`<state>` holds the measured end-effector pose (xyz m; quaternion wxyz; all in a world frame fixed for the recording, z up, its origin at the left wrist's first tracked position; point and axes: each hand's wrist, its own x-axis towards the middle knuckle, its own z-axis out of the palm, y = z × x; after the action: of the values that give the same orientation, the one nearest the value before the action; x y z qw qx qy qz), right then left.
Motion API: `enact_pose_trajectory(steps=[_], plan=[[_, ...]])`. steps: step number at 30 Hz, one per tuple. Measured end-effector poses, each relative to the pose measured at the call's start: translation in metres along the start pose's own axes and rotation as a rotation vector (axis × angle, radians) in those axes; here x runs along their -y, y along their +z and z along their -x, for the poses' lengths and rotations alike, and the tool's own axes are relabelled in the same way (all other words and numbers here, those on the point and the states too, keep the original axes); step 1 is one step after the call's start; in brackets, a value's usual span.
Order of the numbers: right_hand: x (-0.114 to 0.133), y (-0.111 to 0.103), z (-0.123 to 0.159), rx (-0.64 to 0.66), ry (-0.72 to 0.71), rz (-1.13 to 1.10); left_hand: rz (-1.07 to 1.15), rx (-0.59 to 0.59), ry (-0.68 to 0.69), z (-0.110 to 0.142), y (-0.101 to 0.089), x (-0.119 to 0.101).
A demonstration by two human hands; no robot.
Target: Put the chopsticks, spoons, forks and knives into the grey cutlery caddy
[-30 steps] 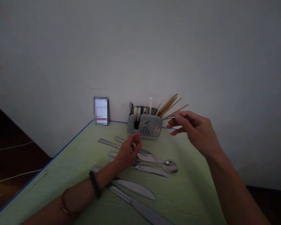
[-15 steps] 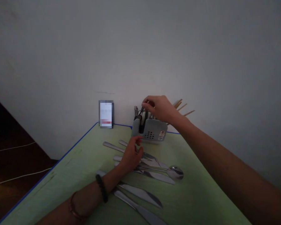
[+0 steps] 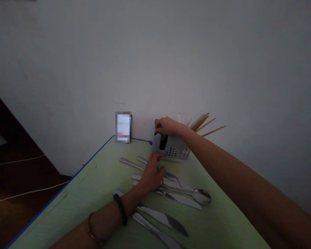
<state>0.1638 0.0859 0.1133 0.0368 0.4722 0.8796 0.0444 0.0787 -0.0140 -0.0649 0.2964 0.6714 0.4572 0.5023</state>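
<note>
My right hand (image 3: 167, 126) reaches over the left end of a grey utensil caddy (image 3: 177, 140), its fingers pinched together at the left compartment. A fork is in that pinch, now mostly hidden by the fingers and the caddy wall. My left hand (image 3: 152, 173) lies over the laid-out cutlery, thumb and fingers apart and holding nothing. Its fingertips are close to the caddy's lower front edge; I cannot tell if they touch. Under and beside it are several metal pieces, among them a spoon (image 3: 201, 196), a table knife (image 3: 184, 200) and a larger knife (image 3: 168, 221).
Wooden chopsticks (image 3: 204, 121) lean out of the caddy's right end. A phone (image 3: 123, 127) with a lit screen stands against the wall (image 3: 155, 62) at the back left. The green table (image 3: 93, 183) has a blue edge. White cables (image 3: 28, 192) run at the left.
My right hand has carried the fork from right of the caddy to above it, then lowered it at the left compartment. The left hand stays over the cutlery. The view has shifted slightly.
</note>
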Motion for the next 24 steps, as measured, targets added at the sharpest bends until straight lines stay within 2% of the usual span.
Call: enact_pose_trajectory(steps=[7, 12, 17, 19, 21, 24], plan=[[-0.005, 0.001, 0.001, -0.011, 0.134, 0.091, -0.025, 0.043, -0.001, 0.0, -0.001, -0.002], [-0.009, 0.004, 0.006, -0.103, 0.162, 0.129, -0.032, 0.041, 0.006, 0.0, -0.001, -0.001], [-0.014, -0.009, 0.019, -0.213, 0.156, 0.139, -0.041, 0.069, 0.022, 0.001, -0.001, -0.001], [-0.014, -0.011, 0.036, -0.303, 0.128, 0.124, -0.053, 0.086, 0.032, 0.001, -0.002, -0.002], [-0.011, -0.005, 0.062, -0.474, 0.087, 0.066, -0.08, 0.108, 0.038, 0.001, -0.003, -0.004], [-0.003, 0.026, 0.11, -0.699, 0.078, -0.125, -0.124, 0.129, 0.051, 0.001, -0.004, -0.006]])
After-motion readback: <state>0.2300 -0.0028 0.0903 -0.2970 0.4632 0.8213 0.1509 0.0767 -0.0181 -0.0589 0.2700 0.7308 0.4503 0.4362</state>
